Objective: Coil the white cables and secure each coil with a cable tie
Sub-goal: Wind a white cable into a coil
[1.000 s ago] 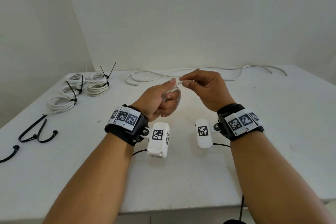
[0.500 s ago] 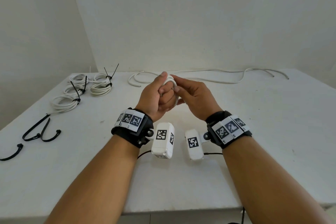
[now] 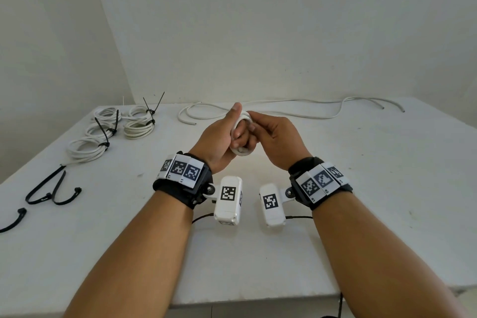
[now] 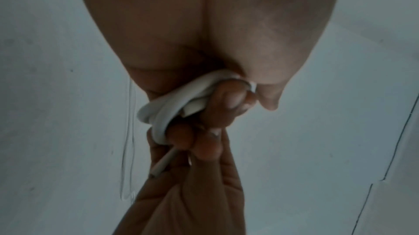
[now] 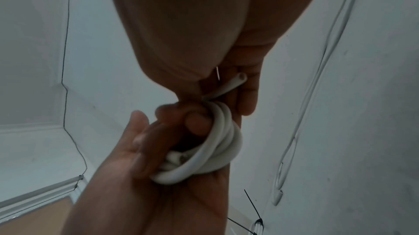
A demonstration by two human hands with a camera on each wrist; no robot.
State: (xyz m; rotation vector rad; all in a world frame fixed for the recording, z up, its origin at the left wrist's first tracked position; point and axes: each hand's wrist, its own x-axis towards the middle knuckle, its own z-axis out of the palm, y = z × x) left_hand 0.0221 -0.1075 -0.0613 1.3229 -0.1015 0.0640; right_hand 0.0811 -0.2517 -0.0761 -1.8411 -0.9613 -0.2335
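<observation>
Left hand [image 3: 219, 134] had its fingers curled tight round a small white cable coil [image 5: 217, 149], held up over the worktop [image 3: 387, 188]. Right hand [image 3: 276, 137] was pinching the coil's loose end [image 5: 229, 86], pretty much touching the left.

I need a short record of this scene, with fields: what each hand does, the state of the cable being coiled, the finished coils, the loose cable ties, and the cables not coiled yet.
left hand: grips the small white coil
right hand: pinches the coil's free cable end
coil in hand: several loops, no tie on it
finished coils: tied with black ties, far left of the table
loose cable ties: black, near left edge
uncoiled cables: along the far edge
</observation>
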